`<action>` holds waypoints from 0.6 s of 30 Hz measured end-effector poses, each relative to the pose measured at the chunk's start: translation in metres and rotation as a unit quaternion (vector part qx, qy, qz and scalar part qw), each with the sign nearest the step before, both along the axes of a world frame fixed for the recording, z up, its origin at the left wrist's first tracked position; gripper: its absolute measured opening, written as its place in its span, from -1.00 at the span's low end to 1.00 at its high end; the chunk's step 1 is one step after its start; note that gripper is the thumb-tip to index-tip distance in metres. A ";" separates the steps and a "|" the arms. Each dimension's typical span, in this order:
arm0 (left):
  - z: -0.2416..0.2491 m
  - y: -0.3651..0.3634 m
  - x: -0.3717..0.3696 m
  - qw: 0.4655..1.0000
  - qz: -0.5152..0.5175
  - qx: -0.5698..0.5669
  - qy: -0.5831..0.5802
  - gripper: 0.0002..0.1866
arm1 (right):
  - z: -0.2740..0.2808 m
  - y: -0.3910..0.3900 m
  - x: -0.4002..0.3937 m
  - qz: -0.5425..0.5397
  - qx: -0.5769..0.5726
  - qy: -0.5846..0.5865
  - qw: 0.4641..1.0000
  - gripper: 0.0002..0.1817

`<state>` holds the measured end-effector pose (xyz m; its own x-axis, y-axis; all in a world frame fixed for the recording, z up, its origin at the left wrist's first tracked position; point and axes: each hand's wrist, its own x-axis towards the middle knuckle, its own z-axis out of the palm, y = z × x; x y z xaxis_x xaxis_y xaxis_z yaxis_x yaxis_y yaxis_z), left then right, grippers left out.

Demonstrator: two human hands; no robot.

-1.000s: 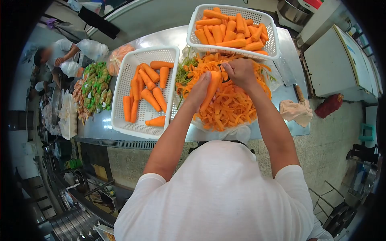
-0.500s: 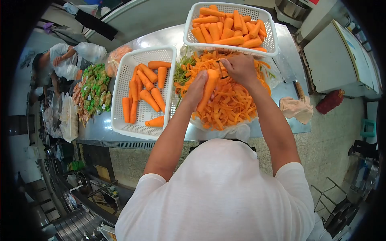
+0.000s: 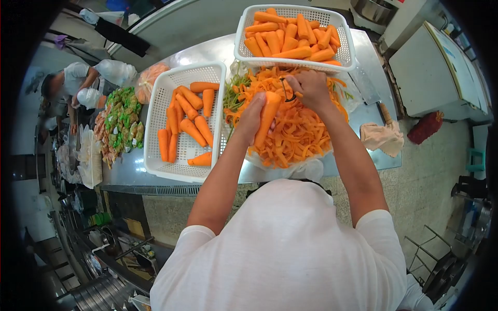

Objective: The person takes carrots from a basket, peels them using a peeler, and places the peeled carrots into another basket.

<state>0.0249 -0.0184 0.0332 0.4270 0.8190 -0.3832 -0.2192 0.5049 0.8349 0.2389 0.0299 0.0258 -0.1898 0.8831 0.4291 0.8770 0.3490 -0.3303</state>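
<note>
My left hand (image 3: 252, 115) is wrapped round a thick orange carrot (image 3: 268, 116), held tilted with its wide end up. In my right hand (image 3: 312, 88) is a dark-framed peeler (image 3: 287, 92), a little to the right of the carrot's upper end and apart from it. Below both hands spreads a heap of orange carrot peelings (image 3: 298, 135), lying on clear plastic. To the left stands a white perforated basket (image 3: 184, 171) with several carrots in it. A second white basket (image 3: 298, 62), heaped with carrots, is beyond the hands.
A cleaver (image 3: 367, 89) lies on the steel table (image 3: 207, 47) at the right, by a crumpled cloth (image 3: 382, 137). Green stems (image 3: 236, 89) edge the peelings. Further left are green-and-orange packets (image 3: 124, 116), a pink-orange bag (image 3: 149, 84) and another person (image 3: 78, 78).
My right hand has drawn the peeler slightly away from the carrot, so its frame now shows. The carrot is turned a little in my left hand. At the left, the other person has shifted.
</note>
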 end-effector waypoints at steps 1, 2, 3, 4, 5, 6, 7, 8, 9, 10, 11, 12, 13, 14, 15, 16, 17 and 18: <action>0.001 0.001 0.000 1.000 0.001 -0.001 0.000 -0.54 | 0.005 -0.003 -0.001 0.035 0.005 0.057 0.998 -0.51; -0.001 -0.001 0.001 1.000 0.012 0.005 -0.002 -0.54 | 0.007 -0.010 -0.003 0.070 0.004 0.115 0.991 -0.49; -0.001 -0.005 0.002 1.000 0.019 0.011 -0.004 -0.54 | 0.000 -0.012 -0.006 0.069 -0.002 0.116 0.991 -0.49; -0.006 -0.005 0.001 1.000 0.015 0.011 -0.004 -0.54 | -0.007 -0.007 -0.008 0.079 -0.002 0.116 0.990 -0.47; -0.013 -0.004 -0.003 0.999 0.003 0.008 -0.031 -0.52 | -0.012 -0.003 -0.007 0.089 0.000 0.114 0.989 -0.45; -0.015 0.000 -0.006 0.998 -0.005 0.009 -0.059 -0.50 | -0.012 -0.002 0.001 0.033 0.082 0.010 0.996 -0.41; -0.013 0.002 -0.009 0.998 -0.002 0.016 -0.059 -0.50 | -0.018 0.002 0.010 0.036 0.089 0.010 0.995 -0.41; -0.012 -0.001 -0.014 0.995 -0.003 -0.002 -0.095 -0.47 | -0.026 0.001 0.019 0.010 0.031 0.040 0.999 -0.39; -0.012 -0.003 -0.019 0.991 -0.002 -0.021 -0.133 -0.44 | -0.026 0.000 0.023 -0.014 -0.027 0.068 0.997 -0.36; -0.011 -0.003 -0.022 0.991 0.003 -0.021 -0.133 -0.44 | -0.027 -0.003 0.026 -0.010 -0.028 0.067 0.997 -0.36; -0.010 -0.001 -0.024 0.990 0.007 -0.027 -0.137 -0.48 | -0.029 -0.011 0.030 -0.010 -0.053 0.106 0.993 -0.36; -0.008 0.005 -0.023 0.989 0.010 -0.030 -0.143 -0.52 | -0.026 -0.017 0.033 -0.010 -0.074 0.144 0.987 -0.35; -0.005 0.010 -0.019 0.989 0.010 -0.027 -0.145 -0.52 | -0.028 -0.022 0.034 -0.009 -0.072 0.141 0.987 -0.35; -0.002 0.016 -0.014 0.999 -0.005 0.038 0.011 -0.52 | -0.032 -0.027 0.034 -0.028 -0.080 0.127 0.988 -0.35; 0.002 0.025 -0.008 0.981 -0.017 0.104 0.166 -0.50 | -0.034 -0.027 0.036 -0.047 -0.087 0.111 0.989 -0.35; 0.009 0.034 -0.005 0.981 -0.015 0.104 0.161 -0.50 | -0.036 -0.029 0.039 -0.045 -0.087 0.106 0.990 -0.35; 0.016 0.044 -0.004 0.977 0.046 0.166 0.129 -0.52 | -0.039 -0.032 0.040 -0.040 -0.070 0.126 0.989 -0.35; 0.027 0.049 -0.006 0.963 0.105 0.227 0.098 -0.53 | -0.041 -0.034 0.040 -0.036 -0.052 0.148 0.987 -0.36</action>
